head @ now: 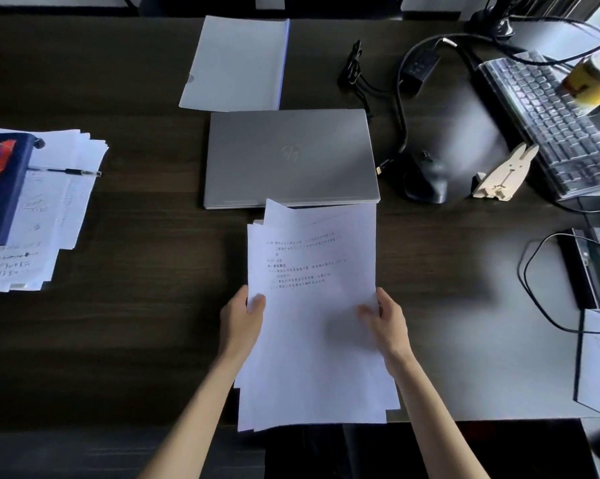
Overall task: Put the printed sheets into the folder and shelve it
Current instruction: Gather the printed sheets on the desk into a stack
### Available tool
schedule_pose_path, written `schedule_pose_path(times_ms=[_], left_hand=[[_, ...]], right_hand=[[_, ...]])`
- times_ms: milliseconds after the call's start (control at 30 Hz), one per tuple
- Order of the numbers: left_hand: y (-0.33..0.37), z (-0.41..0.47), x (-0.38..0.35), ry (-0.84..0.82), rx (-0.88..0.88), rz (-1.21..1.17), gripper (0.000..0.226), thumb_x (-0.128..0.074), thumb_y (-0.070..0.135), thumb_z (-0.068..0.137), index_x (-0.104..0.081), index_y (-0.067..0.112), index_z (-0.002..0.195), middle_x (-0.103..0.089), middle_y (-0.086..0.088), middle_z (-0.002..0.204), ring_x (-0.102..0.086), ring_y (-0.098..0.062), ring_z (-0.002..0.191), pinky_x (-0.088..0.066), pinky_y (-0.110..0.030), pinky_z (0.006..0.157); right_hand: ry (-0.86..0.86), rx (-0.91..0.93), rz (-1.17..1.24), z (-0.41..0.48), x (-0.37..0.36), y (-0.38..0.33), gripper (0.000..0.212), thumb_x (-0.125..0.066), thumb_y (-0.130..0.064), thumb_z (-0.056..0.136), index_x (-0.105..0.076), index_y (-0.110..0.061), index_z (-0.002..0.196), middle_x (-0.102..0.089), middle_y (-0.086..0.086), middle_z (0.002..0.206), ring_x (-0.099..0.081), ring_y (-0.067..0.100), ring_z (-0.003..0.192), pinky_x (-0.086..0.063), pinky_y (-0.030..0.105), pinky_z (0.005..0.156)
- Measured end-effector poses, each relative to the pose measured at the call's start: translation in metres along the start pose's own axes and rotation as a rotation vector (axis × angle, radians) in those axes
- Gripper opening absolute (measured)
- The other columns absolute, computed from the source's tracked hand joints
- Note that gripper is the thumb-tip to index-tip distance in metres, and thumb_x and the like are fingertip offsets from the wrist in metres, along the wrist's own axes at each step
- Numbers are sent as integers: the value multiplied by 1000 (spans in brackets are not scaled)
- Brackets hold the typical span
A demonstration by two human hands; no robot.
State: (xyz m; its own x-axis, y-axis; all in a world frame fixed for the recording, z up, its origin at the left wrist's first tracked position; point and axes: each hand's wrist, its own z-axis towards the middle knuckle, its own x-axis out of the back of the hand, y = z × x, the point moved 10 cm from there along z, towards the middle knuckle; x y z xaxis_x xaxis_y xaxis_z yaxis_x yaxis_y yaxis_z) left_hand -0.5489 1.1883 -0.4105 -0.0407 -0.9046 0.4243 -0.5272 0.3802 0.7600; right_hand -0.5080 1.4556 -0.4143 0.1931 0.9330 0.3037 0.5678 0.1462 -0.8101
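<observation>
I've got the printed sheets [312,316] pinched by both side edges: left hand [241,318] on the left edge, right hand [385,321] on the right, thumbs on top, fingers underneath and out of sight. The stack isn't squared; corners fan out at top and bottom. Its long axis runs away from me, top edge just over the near edge of the closed laptop [290,157]. The folder [236,63] lies straight ahead past the laptop, slightly left of the stack's centreline, so my left hand is marginally nearer. Folder long axis roughly parallel to the sheets, so no rotation needed, I think. Blue spine on its right side, thumb notch on the left edge, so my guess is the opening faces left; sheets likely go in from there. Probably tap the stack square first. No shelf in view.
</observation>
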Motion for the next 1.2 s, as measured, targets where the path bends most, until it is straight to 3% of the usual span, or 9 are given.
schedule_pose_path(times_ms=[100, 200, 300, 400, 467, 600, 767, 1000, 1200], left_hand=[[14, -2, 16, 150, -80, 77, 23, -57, 15, 85, -53, 7, 107, -40, -3, 111, -44, -20, 102, -40, -33, 78], [18, -7, 15, 104, 4, -222, 48, -57, 17, 87, -37, 15, 131, -41, 0, 123, -49, -14, 105, -43, -29, 82], [36, -15, 7, -11, 28, -444, 24, -49, 22, 92, -53, 15, 115, -63, -3, 109, -62, -16, 94, -49, -29, 75], [82, -34, 28, 145, -225, -462, 22, -43, 14, 95, -55, 0, 83, -61, -10, 86, -56, -19, 84, -43, -34, 74], [104, -52, 41, 250, -360, -485, 21, -43, 8, 94, -52, 6, 75, -58, -8, 77, -54, -9, 74, -43, -26, 70], [119, -70, 48, 295, -462, -517, 24, -44, 3, 93, -51, 18, 76, -57, 0, 81, -54, -6, 75, -45, -21, 73], [97, -66, 30, 216, -413, -579, 12, -52, 23, 87, -57, 29, 96, -63, 8, 105, -60, 5, 95, -47, -13, 81], [73, -62, 10, 188, -338, -639, 30, -47, 29, 81, -54, 23, 109, -61, 14, 110, -58, 11, 97, -42, -6, 79], [76, -62, 9, 196, -336, -642, 15, -47, 20, 83, -60, 20, 90, -68, 14, 86, -61, 7, 79, -47, -10, 72]], right_hand=[[-5, 68, 106, -6, 6, -8, 13, -54, -1, 81, -58, -13, 79, -57, 3, 71, -46, 18, 67, -39, 31, 61], [-62, 149, 272, -15, 9, -27, 19, -58, -5, 84, -64, -23, 86, -66, -4, 79, -56, 14, 74, -46, 33, 69], [-40, 290, 337, -24, 18, -56, 29, -58, -5, 86, -66, -31, 95, -70, -12, 89, -62, 11, 85, -50, 30, 76], [41, 452, 354, -38, 33, -91, 38, -52, -2, 91, -62, -37, 98, -68, -19, 93, -61, 4, 90, -49, 22, 81], [105, 531, 369, -49, 44, -109, 34, -52, -6, 91, -61, -38, 100, -67, -22, 94, -59, 0, 91, -46, 17, 83], [161, 621, 416, -65, 60, -126, 9, -56, -27, 85, -60, -31, 91, -64, -22, 83, -56, -1, 83, -44, 14, 78], [157, 560, 379, -62, 57, -108, 18, -56, -10, 79, -49, -23, 70, -58, -24, 55, -51, -8, 54, -37, 4, 55], [129, 517, 460, -54, 58, -84, 25, -57, -2, 71, -51, -16, 91, -60, -22, 69, -54, -3, 67, -45, 11, 63], [131, 563, 465, -54, 62, -98, 29, -52, -3, 74, -53, -31, 81, -52, -18, 69, -48, 2, 67, -42, 14, 62]])
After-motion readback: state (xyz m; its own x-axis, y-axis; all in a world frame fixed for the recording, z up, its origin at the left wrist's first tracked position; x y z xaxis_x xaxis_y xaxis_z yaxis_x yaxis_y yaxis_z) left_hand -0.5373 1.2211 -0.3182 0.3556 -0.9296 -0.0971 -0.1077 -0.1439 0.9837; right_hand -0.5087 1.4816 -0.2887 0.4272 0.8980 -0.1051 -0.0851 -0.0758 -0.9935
